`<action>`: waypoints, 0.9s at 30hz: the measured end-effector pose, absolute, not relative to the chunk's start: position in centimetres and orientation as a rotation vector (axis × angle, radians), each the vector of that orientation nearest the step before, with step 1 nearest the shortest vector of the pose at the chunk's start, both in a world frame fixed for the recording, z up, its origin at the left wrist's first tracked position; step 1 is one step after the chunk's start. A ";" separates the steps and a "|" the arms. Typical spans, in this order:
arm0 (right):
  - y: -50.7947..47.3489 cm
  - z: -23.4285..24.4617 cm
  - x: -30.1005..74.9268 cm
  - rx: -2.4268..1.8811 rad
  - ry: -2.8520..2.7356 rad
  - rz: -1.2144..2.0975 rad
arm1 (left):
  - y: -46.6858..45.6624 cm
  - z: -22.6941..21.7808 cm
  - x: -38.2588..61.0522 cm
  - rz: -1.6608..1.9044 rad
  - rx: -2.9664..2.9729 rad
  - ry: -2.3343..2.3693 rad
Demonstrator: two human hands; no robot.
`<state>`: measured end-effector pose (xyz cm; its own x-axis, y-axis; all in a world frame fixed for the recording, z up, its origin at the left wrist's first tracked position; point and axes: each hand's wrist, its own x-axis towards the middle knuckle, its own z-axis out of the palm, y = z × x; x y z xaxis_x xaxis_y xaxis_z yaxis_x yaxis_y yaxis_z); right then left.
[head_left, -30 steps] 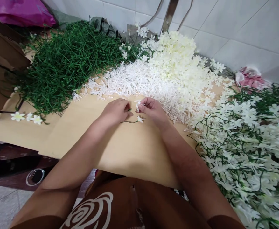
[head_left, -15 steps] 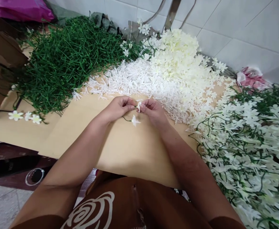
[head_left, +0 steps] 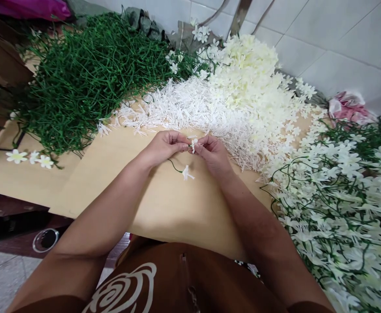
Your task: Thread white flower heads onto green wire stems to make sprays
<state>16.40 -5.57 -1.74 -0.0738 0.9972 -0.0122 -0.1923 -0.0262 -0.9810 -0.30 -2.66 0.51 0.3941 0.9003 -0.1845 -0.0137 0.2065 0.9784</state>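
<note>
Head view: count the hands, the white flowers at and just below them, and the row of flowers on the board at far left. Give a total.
Hands, left hand and right hand: 2
Flower between the fingertips: 1
Flower just below the hands: 1
Flowers in the left row: 3
Total: 7

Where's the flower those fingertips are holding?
In the head view, the held flower is near the centre, between the left hand and right hand, just above another flower.
</note>
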 end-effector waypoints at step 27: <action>-5.8 -1.8 16.2 -1.115 -1.073 1.307 | -2.8 1.0 0.2 0.641 1.500 1.154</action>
<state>16.17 -5.78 -1.83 -0.0035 0.9994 -0.0351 -0.1599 -0.0352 -0.9865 0.25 -2.79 1.02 0.3826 0.9052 -0.1851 0.3217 0.0573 0.9451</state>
